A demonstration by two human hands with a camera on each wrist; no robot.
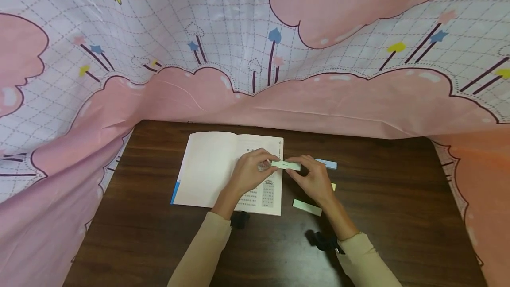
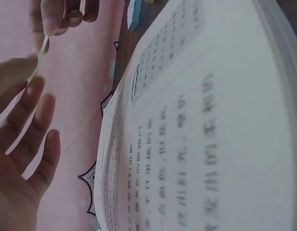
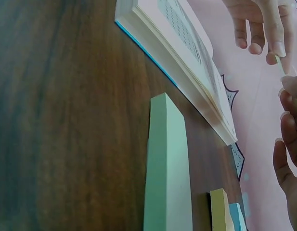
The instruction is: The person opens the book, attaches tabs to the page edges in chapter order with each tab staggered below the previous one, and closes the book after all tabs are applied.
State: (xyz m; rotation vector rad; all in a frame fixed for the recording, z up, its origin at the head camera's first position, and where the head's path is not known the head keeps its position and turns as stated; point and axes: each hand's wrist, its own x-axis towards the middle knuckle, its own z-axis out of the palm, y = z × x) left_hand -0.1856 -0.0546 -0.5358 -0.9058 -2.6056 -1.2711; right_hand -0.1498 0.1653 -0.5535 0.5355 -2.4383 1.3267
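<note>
A pale green sticky note strip with a small dark mark is held up over the right edge of an open book. My left hand pinches its left end between thumb and index finger, above the printed page. The right end is pinched by my right hand. In the left wrist view the thin strip appears edge-on between the fingertips of both hands, apart from the page. A thicker green sticky note pad lies on the table below the right hand.
Beyond the right hand lie a blue sticky note pad and a yellow pad, partly hidden by that hand. The dark wooden table meets a pink patterned curtain at the back and sides.
</note>
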